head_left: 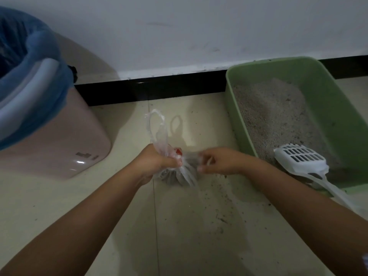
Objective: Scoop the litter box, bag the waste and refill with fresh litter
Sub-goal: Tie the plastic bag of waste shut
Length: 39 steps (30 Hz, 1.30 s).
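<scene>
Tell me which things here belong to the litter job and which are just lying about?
Part of the job:
bag, gripped by left hand, pinched by right hand
litter box
litter
scoop
bin, perhaps for the bag

Just lying about:
spilled grit on the floor

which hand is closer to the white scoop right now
Right. The right hand is just left of the scoop lying in the green litter box, pinching the plastic bag. The left hand grips the bag's neck farther left.
</scene>
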Tool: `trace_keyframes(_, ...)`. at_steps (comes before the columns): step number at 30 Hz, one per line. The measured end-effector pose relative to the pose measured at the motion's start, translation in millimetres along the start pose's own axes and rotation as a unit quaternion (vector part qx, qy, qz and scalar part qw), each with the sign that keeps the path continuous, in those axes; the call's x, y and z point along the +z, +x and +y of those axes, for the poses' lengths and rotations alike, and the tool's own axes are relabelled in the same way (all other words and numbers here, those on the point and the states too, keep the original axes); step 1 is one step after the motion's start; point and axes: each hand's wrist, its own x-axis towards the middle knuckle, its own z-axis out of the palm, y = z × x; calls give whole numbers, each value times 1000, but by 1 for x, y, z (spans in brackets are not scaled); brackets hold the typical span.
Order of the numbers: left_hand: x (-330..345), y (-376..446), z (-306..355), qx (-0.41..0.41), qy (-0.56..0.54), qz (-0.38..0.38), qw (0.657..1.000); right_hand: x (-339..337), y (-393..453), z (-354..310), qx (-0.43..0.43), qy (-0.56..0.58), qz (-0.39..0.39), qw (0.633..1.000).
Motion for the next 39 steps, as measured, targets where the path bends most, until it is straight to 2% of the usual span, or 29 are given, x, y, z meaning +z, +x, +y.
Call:
trace_keyframes(2,0,0,2,6,10,-7,1000,0,2,1,-27,69,88,993)
trace_keyframes(6,0,3,6,26,21,-12,999,17,10,-10,-67,48,73,994)
trace_keyframes(8,1,5,4,17,7,26,999,24,18,-11,-54,50,96,993)
trace_keyframes(10,0,10,-1,11,3,103,995,26,22,-12,-39,29,107,993)
trace_keyframes(11,0,13,-5,14,22,152,988,26,23,-13,-35,17,103,994)
trace_keyframes(13,0,18,-14,41,141,221,964,25,24,-16,-45,5,103,994)
trace_keyframes(15,3,22,-25,70,260,232,935,25,25,-18,-61,4,104,993)
trace_keyframes(16,6,24,-29,63,274,229,932,24,25,-18,-61,2,102,993)
trace_keyframes(17,9,27,-31,43,252,221,941,23,25,-18,-57,5,101,993)
trace_keyframes(20,13,37,-30,-50,67,169,982,19,21,-13,-44,29,113,992)
trace_keyframes(22,12,36,-28,-84,-37,125,988,19,18,-9,-32,38,123,991)
trace_keyframes(26,10,25,-22,-72,-265,82,958,22,17,-6,-25,29,114,993)
trace_keyframes(30,12,23,-21,-94,-388,34,916,21,16,-6,-27,18,106,994)
trace_keyframes(32,13,24,-23,-98,-414,26,905,21,14,-5,-30,21,97,995)
trace_keyframes(34,15,23,-25,-82,-410,14,908,22,12,-3,-35,22,93,995)
trace_keyframes(39,19,22,-35,-36,-314,0,949,26,7,4,-39,17,69,997)
